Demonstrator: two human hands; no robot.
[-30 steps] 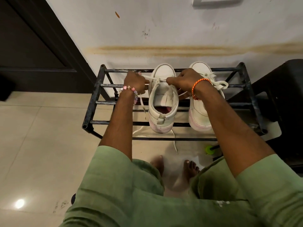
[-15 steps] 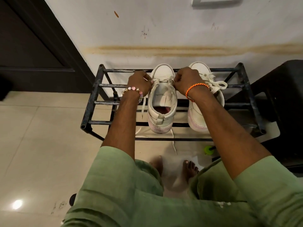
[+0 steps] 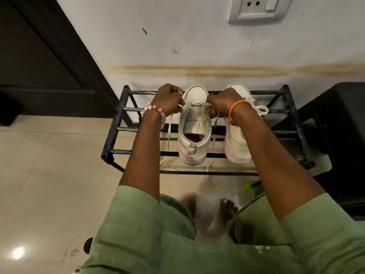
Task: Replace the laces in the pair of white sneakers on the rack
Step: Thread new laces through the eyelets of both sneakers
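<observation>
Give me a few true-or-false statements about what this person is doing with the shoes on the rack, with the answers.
1. Both hands hold lace ends of the left sneaker. True: left hand and right hand each pinch the lace.
2. The right sneaker has no lace. False: it has a tied bow.
3. The sneakers sit on a metal rack. True.
4. The person wears socks. False: the foot is bare.
5. Both wrists are bare. False: a bead bracelet on the left, an orange thread band on the right.

Two sneakers (image 3: 194, 133) sit side by side on the rack (image 3: 116, 123).
</observation>
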